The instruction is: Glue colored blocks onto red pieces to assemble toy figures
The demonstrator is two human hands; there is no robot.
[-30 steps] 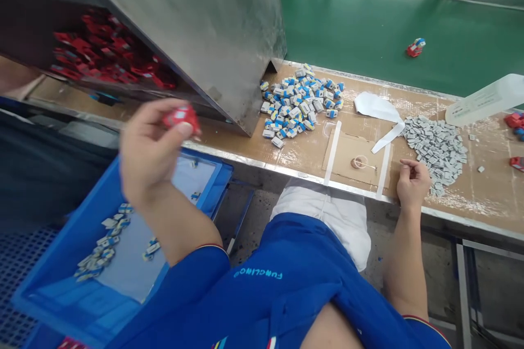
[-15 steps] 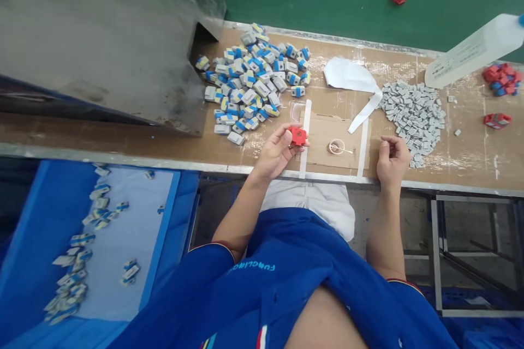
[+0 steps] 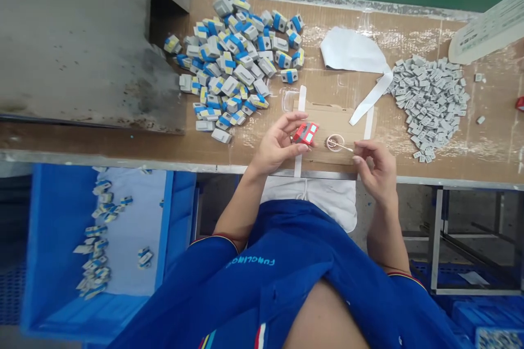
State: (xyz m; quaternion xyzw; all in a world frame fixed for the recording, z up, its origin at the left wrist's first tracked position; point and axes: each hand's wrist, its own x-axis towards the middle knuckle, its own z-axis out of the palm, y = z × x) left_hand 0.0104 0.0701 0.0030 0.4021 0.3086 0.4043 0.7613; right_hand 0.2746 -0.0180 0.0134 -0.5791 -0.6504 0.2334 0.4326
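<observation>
Red block (image 3: 306, 133) gripped in left hand (image 3: 278, 144), right hand (image 3: 375, 170) half-open, empty, at bench edge (image 3: 450, 179)

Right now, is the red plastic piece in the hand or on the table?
In the left hand: its fingers curl around the red plastic piece, so it isn't lying on the table.
</observation>
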